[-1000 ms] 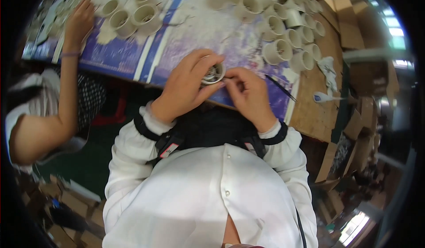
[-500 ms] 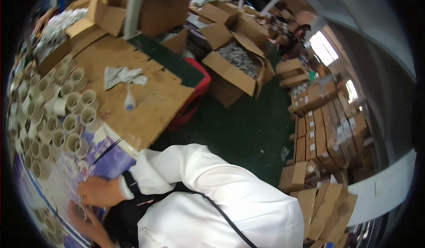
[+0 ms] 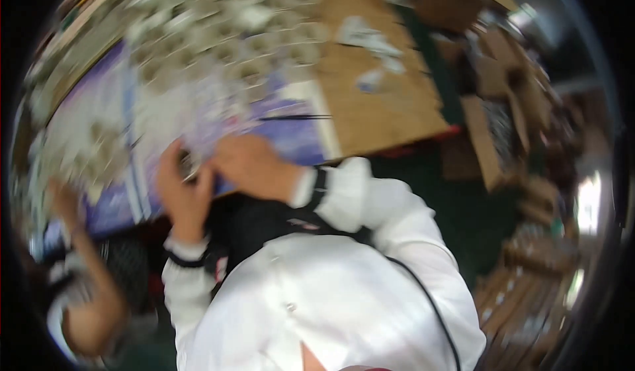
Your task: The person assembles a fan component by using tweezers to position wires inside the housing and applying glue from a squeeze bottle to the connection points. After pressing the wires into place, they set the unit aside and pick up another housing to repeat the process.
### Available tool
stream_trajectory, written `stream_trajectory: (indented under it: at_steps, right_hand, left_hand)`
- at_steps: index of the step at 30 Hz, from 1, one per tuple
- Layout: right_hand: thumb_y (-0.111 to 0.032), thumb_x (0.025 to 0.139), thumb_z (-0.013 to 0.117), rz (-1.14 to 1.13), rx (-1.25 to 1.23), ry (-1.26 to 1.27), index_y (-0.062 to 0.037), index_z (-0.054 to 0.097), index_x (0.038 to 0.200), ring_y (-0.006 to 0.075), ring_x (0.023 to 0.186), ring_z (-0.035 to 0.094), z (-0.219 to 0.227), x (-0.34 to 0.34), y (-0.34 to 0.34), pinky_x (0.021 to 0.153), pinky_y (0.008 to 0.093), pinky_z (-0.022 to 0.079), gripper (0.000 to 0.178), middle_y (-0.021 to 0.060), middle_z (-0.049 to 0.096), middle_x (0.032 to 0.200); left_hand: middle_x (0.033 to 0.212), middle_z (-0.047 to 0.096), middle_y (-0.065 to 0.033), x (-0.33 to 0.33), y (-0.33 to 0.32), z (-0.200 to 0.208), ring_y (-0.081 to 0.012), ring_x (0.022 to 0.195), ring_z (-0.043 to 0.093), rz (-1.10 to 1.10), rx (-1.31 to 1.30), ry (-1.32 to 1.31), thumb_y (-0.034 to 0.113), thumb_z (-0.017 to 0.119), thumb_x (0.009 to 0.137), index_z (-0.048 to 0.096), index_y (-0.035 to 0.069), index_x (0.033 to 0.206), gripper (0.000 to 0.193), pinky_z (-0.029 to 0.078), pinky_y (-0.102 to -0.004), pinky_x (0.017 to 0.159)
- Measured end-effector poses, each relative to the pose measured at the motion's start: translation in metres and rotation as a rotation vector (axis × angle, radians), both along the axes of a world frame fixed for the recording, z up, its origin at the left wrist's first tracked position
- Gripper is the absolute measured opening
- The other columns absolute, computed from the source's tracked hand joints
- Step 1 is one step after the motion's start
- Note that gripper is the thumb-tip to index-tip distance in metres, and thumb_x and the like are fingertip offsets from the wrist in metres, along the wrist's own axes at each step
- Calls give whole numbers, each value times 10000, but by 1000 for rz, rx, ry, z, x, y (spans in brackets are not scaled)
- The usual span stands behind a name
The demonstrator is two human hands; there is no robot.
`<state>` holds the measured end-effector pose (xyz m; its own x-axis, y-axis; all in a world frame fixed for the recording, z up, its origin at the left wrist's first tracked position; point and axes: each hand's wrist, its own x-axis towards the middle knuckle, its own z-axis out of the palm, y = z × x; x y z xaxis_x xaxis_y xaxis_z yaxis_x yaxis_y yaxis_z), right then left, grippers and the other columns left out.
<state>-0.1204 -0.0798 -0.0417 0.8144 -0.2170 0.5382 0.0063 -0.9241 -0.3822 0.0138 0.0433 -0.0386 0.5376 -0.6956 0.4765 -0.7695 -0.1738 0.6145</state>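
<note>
My left hand is wrapped around a small cup with a pale rim and a dark inside. It is at the near edge of the table, over a purple and white sheet. Close to the cup's right side is my right hand, its fingers bent and closed together. Blur hides whatever is between those fingertips. A thin black tool, perhaps tweezers, lies just beyond my right hand. Many pale cups stand packed together behind my hands.
Crumpled white cloth or paper and a small white bottle lie on the brown board. Another person's hand reaches toward more cups at left. Open cardboard boxes stand on the right.
My view has swung left, so the table and both hands appear farther right and the other person's arm shows. My left hand still holds the cup, with my right hand close by.
</note>
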Motion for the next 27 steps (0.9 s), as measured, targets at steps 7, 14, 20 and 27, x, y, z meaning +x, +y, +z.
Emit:
stream_trajectory:
  at_steps: [7,14,20,27]
  right_hand:
    - [-90,776,683,50,9,-31,-69,672,957,276,815,632,13,-4,4,649,402,513,182,68,595,900]
    - [-80,782,715,50,-14,28,-69,683,980,294,853,647,24,-2,2,678,398,522,202,80,634,955]
    - [-96,857,727,-300,-21,113,-51,667,1078,375,1009,621,67,-60,-37,896,450,499,234,166,668,1063]
    - [-24,890,667,-341,-92,267,-32,653,1122,377,967,602,50,-104,-70,842,436,485,233,172,654,1028]
  left_hand:
    - [1026,672,-129,0,7,11,-352,946,640,67,-26,-25,165,816,741,626,65,1180,489,475,-444,829]
    - [1005,673,-126,5,7,11,-350,927,641,69,-72,-29,161,831,715,634,71,1156,492,477,-455,801]
    - [1011,677,-123,-3,6,11,-361,937,636,77,-84,-14,162,836,677,639,84,1138,507,473,-462,807]
    - [1067,665,-63,-10,7,16,-307,992,611,99,-76,-38,186,831,712,633,135,1168,499,429,-418,865]
